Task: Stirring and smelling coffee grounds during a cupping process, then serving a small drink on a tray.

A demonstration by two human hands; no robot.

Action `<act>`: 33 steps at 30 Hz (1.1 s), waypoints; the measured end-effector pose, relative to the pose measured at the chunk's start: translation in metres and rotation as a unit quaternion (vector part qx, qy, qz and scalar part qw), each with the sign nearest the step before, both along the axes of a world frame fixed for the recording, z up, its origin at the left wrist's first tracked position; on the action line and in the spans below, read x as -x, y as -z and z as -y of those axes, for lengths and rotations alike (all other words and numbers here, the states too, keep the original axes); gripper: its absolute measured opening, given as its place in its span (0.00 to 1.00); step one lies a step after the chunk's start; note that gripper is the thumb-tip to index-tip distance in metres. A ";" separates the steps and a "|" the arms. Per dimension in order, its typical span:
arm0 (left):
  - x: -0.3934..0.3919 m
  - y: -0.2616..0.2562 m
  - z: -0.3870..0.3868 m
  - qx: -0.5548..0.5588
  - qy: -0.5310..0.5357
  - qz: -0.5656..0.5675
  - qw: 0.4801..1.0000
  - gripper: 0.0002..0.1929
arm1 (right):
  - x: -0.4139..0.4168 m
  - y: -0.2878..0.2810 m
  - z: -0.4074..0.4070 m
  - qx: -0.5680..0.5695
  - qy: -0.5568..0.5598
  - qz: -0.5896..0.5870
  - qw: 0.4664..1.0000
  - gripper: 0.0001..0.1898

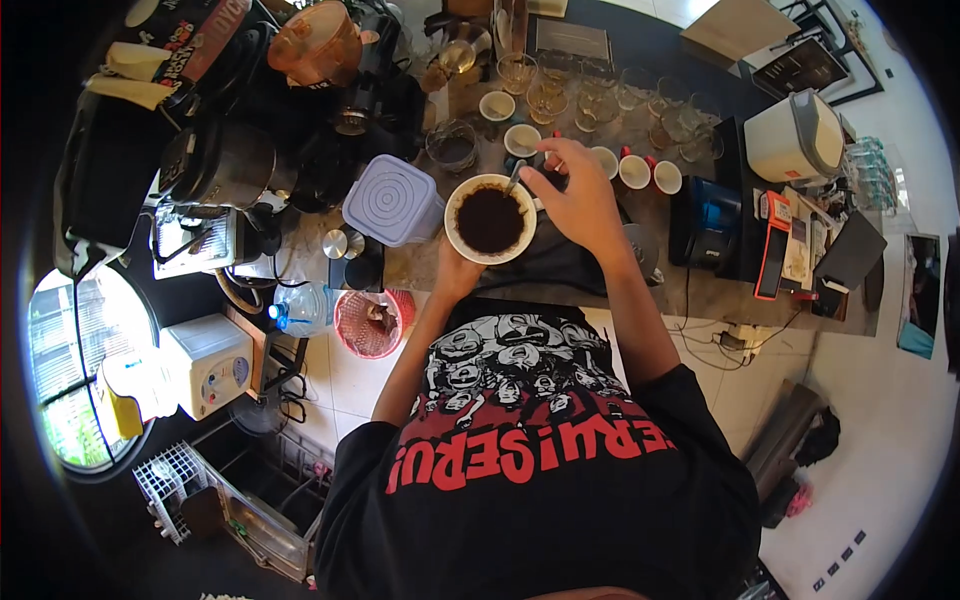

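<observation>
A white cup [456, 196] of dark coffee is raised close to me over the counter's edge. My left hand [459, 271] is wrapped around its underside, the fingers mostly hidden behind it. A metal spoon [514, 178] stands tilted in the coffee. My right hand [571, 191] pinches the spoon's handle between thumb and forefinger. Just beyond the cup, a small white cup [523, 140] and a glass bowl [452, 145] of dark liquid stand on the counter. To their right are red-handled cups [635, 172]. A lidded lavender container [392, 199] is left of the raised cup.
Clear glasses [547, 102] line the counter's back. A grinder [225, 163] and other black appliances crowd the left; a blue-black device [705, 225] and a white bin [791, 139] are at right. Dark cloth [540, 262] lies at the front edge. Below are a pink wastebasket [346, 330] and a water bottle [307, 311].
</observation>
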State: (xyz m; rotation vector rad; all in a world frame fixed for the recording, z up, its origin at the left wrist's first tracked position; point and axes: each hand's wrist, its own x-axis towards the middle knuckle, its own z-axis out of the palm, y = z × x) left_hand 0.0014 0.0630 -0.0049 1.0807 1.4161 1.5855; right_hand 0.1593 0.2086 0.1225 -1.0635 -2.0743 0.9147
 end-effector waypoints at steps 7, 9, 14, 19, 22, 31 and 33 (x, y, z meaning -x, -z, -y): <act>0.017 0.011 -0.001 0.025 0.059 0.027 0.998 0.30 | 0.009 -0.001 0.000 -0.015 -0.006 -0.005 1.000 0.09; 0.020 0.007 -0.004 0.013 0.075 0.034 0.996 0.30 | 0.010 -0.005 0.005 -0.018 0.003 -0.005 1.000 0.09; 0.029 0.011 -0.002 0.039 0.117 0.016 0.992 0.31 | 0.016 -0.001 0.018 -0.037 0.038 -0.010 0.999 0.10; 0.031 0.028 0.000 0.048 0.123 0.014 0.991 0.32 | 0.008 -0.016 0.034 -0.100 0.058 0.101 0.988 0.09; 0.035 0.028 -0.002 0.036 0.140 -0.029 0.989 0.33 | -0.003 -0.023 0.043 -0.060 0.041 0.081 0.994 0.09; 0.045 0.039 0.000 0.035 0.146 -0.043 0.988 0.31 | -0.005 -0.036 0.071 -0.016 0.047 0.134 0.990 0.08; 0.047 0.043 -0.001 0.025 0.151 -0.069 0.986 0.30 | -0.009 -0.034 0.076 -0.031 0.067 0.151 0.986 0.08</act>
